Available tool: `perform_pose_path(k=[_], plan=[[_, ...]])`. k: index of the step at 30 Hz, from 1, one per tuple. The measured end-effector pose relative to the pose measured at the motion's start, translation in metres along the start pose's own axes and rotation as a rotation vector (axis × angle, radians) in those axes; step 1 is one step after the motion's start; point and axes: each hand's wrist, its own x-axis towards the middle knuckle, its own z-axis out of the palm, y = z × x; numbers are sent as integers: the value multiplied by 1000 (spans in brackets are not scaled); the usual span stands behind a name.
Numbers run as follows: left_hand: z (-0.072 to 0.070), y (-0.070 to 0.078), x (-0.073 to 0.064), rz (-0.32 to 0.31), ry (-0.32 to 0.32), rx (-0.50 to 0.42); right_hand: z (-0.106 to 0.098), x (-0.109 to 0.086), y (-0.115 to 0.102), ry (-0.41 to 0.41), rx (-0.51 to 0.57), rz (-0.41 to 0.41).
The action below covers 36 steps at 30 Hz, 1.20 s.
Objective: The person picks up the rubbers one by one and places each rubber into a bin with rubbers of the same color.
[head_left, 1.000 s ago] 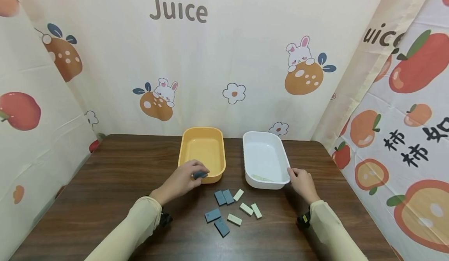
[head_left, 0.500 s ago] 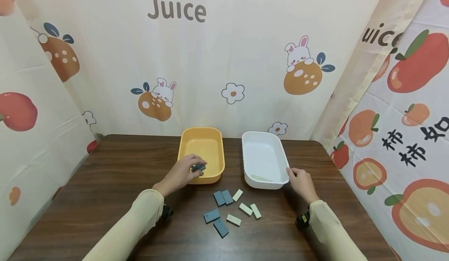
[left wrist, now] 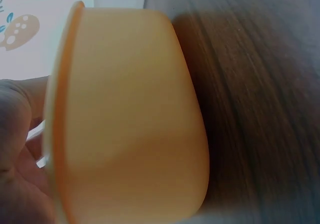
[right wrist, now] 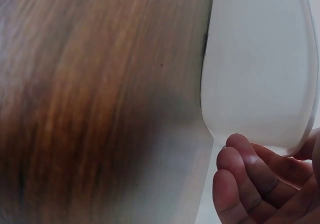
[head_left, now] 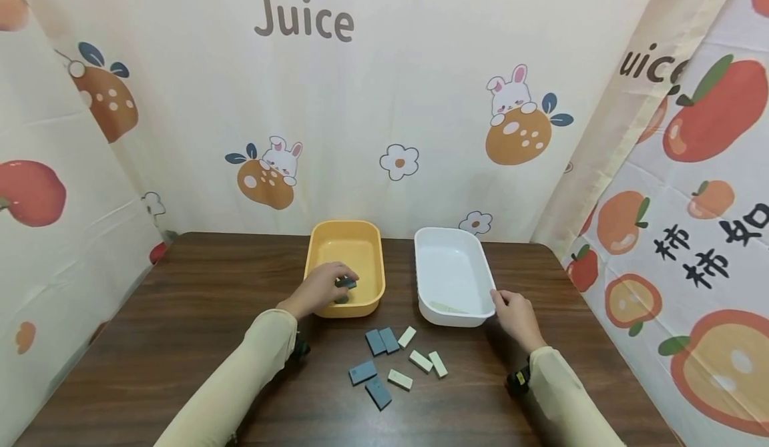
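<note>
Yellow rounded plastic tray (head_left: 345,247) and white rounded plastic tray (head_left: 453,260) near the far edge of a brown wood-grained table (head_left: 240,267).
Over the yellow tray's near end, a dark blue-grey rectangular block (head_left: 349,283) is pinched by the left hand (head_left: 318,288), though the grip is partly hidden. The white tray's rim is pinched near its near right corner by the right hand (head_left: 515,315). Four other blue-grey blocks (head_left: 363,372) and four cream rectangular blocks (head_left: 421,361) are spread towards the table's near edge.

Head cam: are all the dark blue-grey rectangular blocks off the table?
No, four dark blue-grey rectangular blocks lie on the brown wood-grain table, nearer the person than the yellow rectangular plastic tub.
</note>
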Motion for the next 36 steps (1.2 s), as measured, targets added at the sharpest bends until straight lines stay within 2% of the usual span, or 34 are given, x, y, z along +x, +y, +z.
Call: perform_pose_path(k=[6,13,18,25,36], plan=[[5,-4,10,-55,-58,10,3,2,-1,20,13,-19],[10,-8,19,-48,-111,16,4,2,-1,31,17,-19],[12,-8,23,-17,-139,54,3,3,-1,36,14,-18],[14,-7,27,5,-148,33,2,1,1,33,7,-7],[18,-8,34,-41,-185,9,1,1,4,31,11,3]])
